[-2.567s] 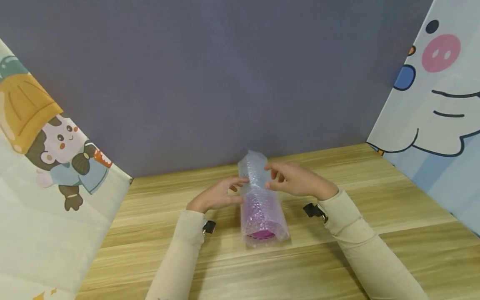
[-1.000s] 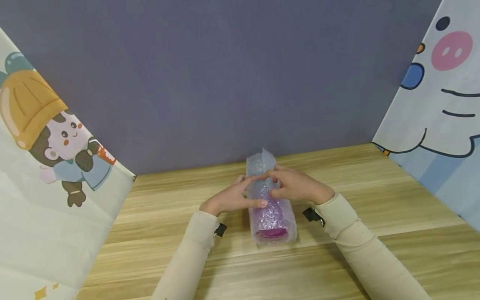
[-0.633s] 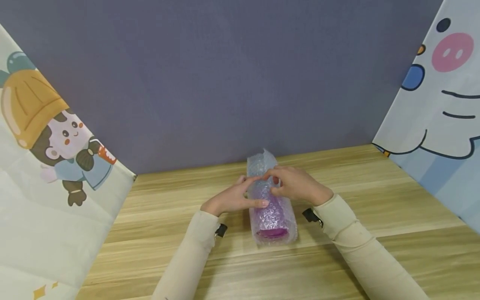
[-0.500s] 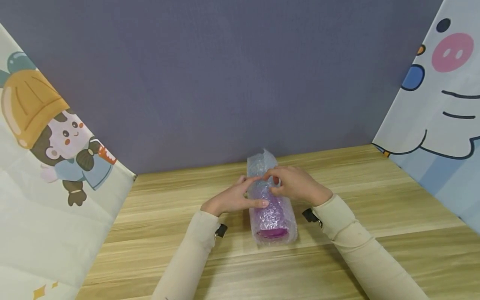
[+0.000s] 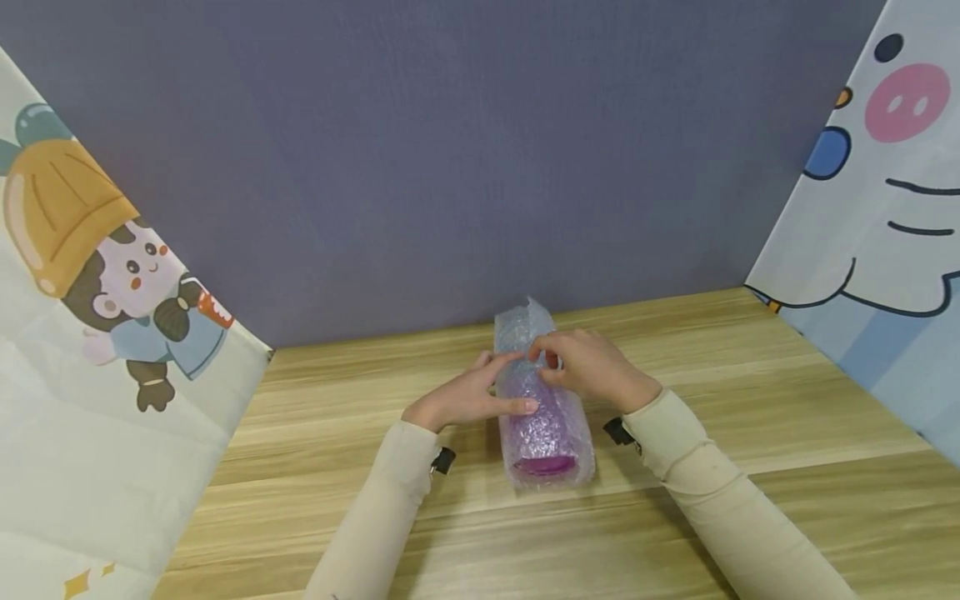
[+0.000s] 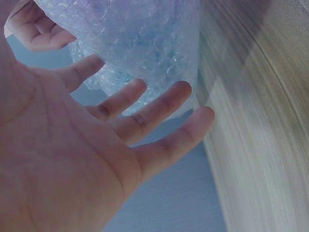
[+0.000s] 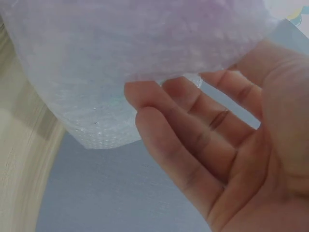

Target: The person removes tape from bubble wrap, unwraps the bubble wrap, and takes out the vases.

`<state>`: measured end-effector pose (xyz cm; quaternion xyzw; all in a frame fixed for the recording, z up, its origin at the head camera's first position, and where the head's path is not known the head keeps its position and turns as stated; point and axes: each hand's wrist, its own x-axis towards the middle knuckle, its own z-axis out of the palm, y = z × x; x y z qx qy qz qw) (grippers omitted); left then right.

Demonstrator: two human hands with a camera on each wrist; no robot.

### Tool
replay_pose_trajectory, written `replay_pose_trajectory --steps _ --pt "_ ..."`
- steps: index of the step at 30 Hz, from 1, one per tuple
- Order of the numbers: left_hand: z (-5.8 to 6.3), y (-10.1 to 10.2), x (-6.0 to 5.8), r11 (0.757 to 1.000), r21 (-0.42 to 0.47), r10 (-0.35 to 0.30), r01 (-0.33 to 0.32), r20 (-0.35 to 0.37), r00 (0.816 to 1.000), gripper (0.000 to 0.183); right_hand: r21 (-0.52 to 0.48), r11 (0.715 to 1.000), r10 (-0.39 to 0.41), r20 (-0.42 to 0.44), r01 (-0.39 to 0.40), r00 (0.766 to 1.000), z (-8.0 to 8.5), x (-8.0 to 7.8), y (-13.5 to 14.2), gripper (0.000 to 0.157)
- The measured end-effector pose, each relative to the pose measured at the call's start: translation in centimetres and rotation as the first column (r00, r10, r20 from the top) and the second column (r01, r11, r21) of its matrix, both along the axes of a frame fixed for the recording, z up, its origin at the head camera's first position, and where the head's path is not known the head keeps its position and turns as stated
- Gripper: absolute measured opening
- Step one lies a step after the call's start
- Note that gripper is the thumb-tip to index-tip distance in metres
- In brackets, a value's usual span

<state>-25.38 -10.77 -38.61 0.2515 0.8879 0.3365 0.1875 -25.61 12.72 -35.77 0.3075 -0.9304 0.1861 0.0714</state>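
Running near to far on the wooden table (image 5: 337,375), the bubble wrap (image 5: 543,429) lies lengthwise right between two hands, its far end edging slightly left, close to the grey-blue backdrop (image 5: 375,167). Neither side wins for closeness: both hands are already at it! From the left comes the left hand (image 5: 471,396), thumb laid flat across the top, its other fingers (image 6: 154,107) apart and fairly straight in the left wrist view, clamped on nothing. From the right, a touch farther up the length, it's the right hand (image 5: 588,364), index bent down towards the wrap, thumb just nearer. Is that a pinch on the film? Can't tell; the wrap hides those tips in the right wrist view. The index fingertips meet or nearly meet over the middle, so the crossing point sits well short of the near end. And the contents? One magenta object (image 5: 546,466), its rounded end showing inside the wrap's near opening.
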Motion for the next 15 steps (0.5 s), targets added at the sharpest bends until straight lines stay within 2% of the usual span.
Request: replay_pose_trajectory --steps 15 --pt "-0.02 -0.08 -0.01 1.0 0.008 0.004 -0.004 0.026 1.0 0.104 -0.003 1.0 0.015 -0.039 -0.015 0.999 -0.15 -0.14 -0.1 0.014"
